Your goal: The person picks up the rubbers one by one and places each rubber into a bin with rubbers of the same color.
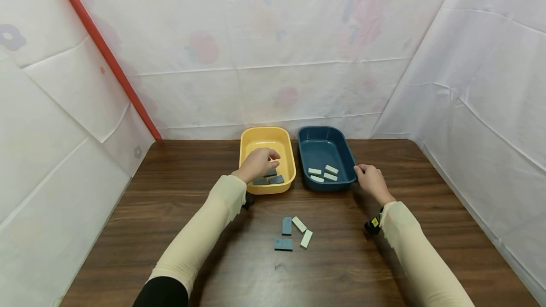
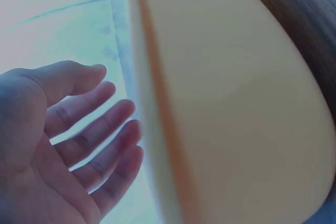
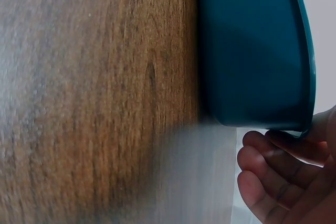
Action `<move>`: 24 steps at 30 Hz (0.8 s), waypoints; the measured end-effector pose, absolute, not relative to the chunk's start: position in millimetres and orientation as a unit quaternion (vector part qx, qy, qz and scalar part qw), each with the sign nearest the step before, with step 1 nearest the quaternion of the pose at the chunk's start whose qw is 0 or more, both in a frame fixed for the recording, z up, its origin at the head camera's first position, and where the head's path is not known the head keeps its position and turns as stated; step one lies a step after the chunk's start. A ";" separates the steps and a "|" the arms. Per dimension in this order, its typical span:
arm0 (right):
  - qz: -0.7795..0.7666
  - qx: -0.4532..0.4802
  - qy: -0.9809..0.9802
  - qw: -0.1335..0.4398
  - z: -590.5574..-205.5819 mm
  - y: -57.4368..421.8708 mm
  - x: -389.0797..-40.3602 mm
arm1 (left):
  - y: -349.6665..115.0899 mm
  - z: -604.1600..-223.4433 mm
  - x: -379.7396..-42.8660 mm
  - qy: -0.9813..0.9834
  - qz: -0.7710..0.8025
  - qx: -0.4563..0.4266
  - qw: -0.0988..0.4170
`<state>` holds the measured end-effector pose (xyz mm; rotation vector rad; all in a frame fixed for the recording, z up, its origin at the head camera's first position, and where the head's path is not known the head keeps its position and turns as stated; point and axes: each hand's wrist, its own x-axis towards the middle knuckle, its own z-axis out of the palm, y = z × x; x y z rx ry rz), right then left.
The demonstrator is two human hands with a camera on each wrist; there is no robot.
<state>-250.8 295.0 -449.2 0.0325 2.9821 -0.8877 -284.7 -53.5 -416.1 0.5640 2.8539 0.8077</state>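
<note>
My left hand (image 1: 258, 163) hovers over the near part of a yellow plastic bin (image 1: 292, 155), fingers loosely bent. In the left wrist view nothing lies in the palm of that hand (image 2: 68, 145), which is above the bin's rim. Several dark grey-blue flat blocks (image 1: 277, 180) lie in the bin, partly hidden by the hand. My right hand (image 1: 372, 183) pinches the near right corner rim of a dark blue bin (image 1: 326, 132); the right wrist view shows thumb and fingers on the rim. Several pale green blocks (image 1: 330, 176) lie inside it.
On the brown wooden table (image 1: 170, 193), nearer me, lie two grey-blue blocks (image 1: 283, 244) and two pale green blocks (image 1: 306, 239). White patterned sheets (image 1: 264, 51) hang behind and at both sides. The bins stand side by side near the back edge.
</note>
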 end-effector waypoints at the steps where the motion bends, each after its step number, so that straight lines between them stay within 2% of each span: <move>1: -0.287 0.010 0.958 0.014 -449.2 294.9 -250.4 | -53.8 -414.5 -283.5 0.944 0.265 0.185 0.059; 13: -0.299 0.011 0.954 0.015 -448.7 295.2 -249.0 | -61.7 -392.9 -269.7 0.951 0.259 0.167 0.021; 24: -0.300 0.016 0.954 0.018 -450.5 294.3 -250.0 | -73.2 -389.6 -262.9 0.952 0.270 0.147 0.002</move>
